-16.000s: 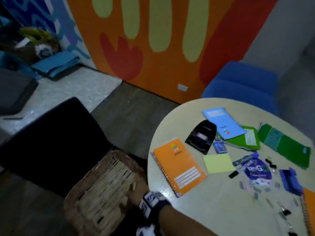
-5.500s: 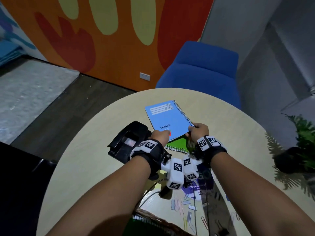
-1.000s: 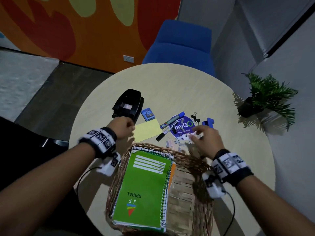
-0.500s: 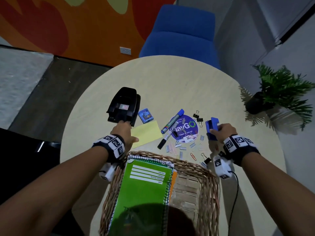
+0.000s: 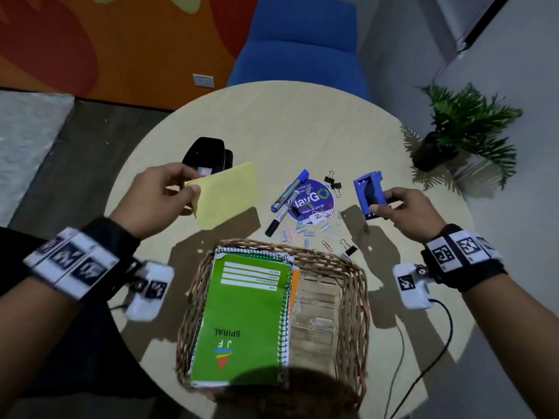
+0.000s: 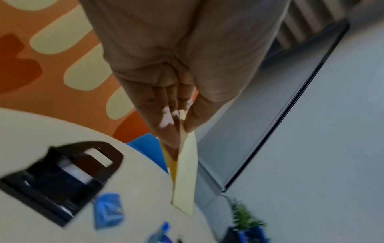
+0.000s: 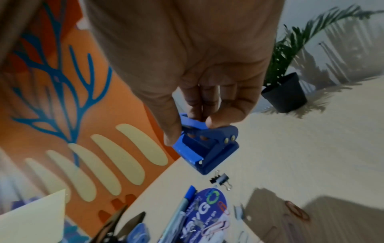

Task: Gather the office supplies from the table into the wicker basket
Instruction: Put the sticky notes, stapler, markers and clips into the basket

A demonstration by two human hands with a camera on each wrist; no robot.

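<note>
The wicker basket (image 5: 354,285) stands at the table's near edge with a green spiral notebook (image 5: 242,322) inside, an orange one under it. My left hand (image 5: 169,192) pinches a yellow sticky-note pad (image 5: 227,195) by its corner, lifted above the table; the left wrist view shows the yellow pad (image 6: 185,177) edge-on between thumb and fingers. My right hand (image 5: 399,210) grips a small blue hole punch (image 5: 369,193), raised off the table, also seen as the blue punch (image 7: 205,148) in the right wrist view.
A black hole punch (image 5: 208,155), two markers (image 5: 289,192), a round purple sticker (image 5: 311,201), binder clips (image 5: 332,182), paper clips and staples (image 5: 302,234) lie on the round table (image 5: 302,122). A small blue box (image 6: 108,210) sits by the black punch. A blue chair (image 5: 299,46) and potted plant (image 5: 453,128) stand beyond.
My left hand has picked the yellow pad up off the table. My right hand has lifted the blue hole punch and drawn it slightly nearer.
</note>
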